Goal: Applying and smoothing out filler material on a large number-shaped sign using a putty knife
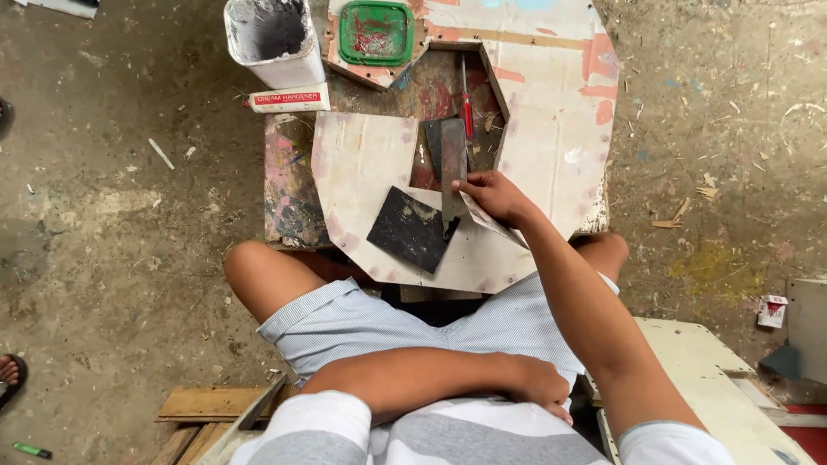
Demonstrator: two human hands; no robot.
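Note:
My right hand [498,195] reaches over a pale paint-stained board [362,164] on a low table. It grips a thin flat blade [489,222], and its thumb and fingertips touch a grey metal scraper [453,164]. The scraper's lower end rests on a black square sheet [408,229] that lies on the board. My left arm crosses my lap. My left hand [541,387] rests by my right thigh, relaxed, and holds nothing.
At the back stand a white bucket [274,39], a green lid [375,33], a white and red tube [289,101] and a red screwdriver [466,99]. A white bench [706,362] is at right, wooden planks [207,405] at lower left. Another person's sandalled foot [9,375] is at the left edge.

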